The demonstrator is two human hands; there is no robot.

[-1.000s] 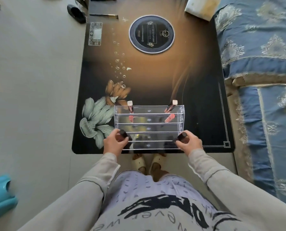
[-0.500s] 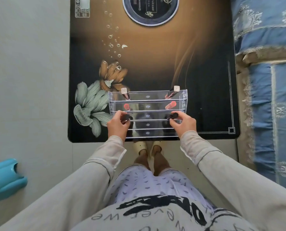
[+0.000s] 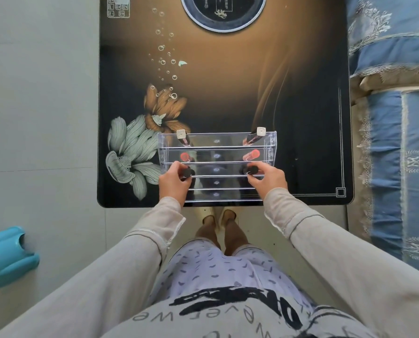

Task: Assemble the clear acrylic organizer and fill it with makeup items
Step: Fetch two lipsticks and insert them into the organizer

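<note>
Your left hand (image 3: 173, 182) and right hand (image 3: 267, 178) rest on the clear organizer (image 3: 217, 167) at the near edge of the table (image 3: 228, 93). Each hand's fingers are curled around a dark-capped tube: the left tube (image 3: 187, 172) and the right tube (image 3: 251, 170), both at the middle tier. Farther back, two red lipsticks (image 3: 251, 154) stand on the next tier, and two silver-capped ones (image 3: 259, 133) on the top tier.

Black-and-amber table (image 3: 228, 81) (lotus flowers, bubbles), clear organizer (image 3: 217, 142), blue brocade bedding (image 3: 393, 69), teal stool (image 3: 6, 257)
</note>
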